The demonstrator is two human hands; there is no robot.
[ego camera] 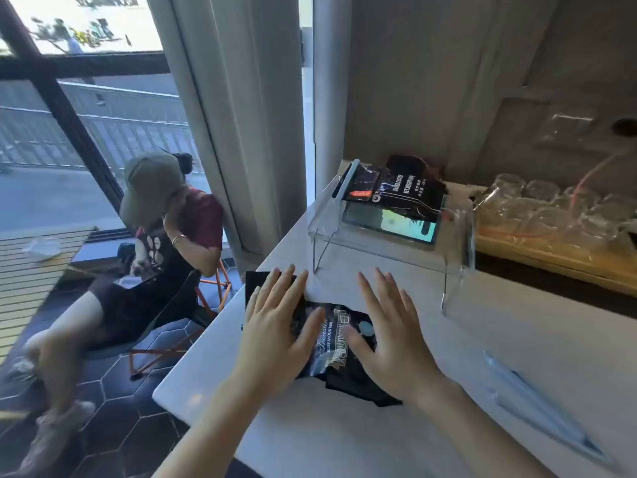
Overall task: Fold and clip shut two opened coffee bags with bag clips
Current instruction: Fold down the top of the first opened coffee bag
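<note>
On the near part of the white countertop [344, 443], a black foil coffee bag with pale lettering [339, 343] lies flat, its long axis running from about eleven o'clock, where its flat dark top end [256, 281] reaches toward the counter's left edge, to about five o'clock, where its bottom corner points back at the person. The foil is crinkled and glossy, the print reading sideways along the bag's length. The left hand [275, 329] lies palm down over the bag's upper left part, fingers spread and straight, clamped on nothing; the right hand [393, 336] presses flat on the bag's right side and the counter beside it, fingers likewise apart and gripping nothing. At four o'clock from the bag, well apart, a long pale blue plastic bag clip [541, 405] lies on the counter, slanting from upper left to lower right. At one o'clock stands a clear acrylic riser [389, 250], and on top of it a second black coffee bag [403, 193] rests with a pale clip [346, 179] along its left end, over a lit screen [391, 225]. Further right, at two o'clock, clear drinking glasses [551, 205] crowd a wooden tray [551, 257]. At nine o'clock, below the counter, a seated person in a cap [155, 215] occupies a chair by the window.
</note>
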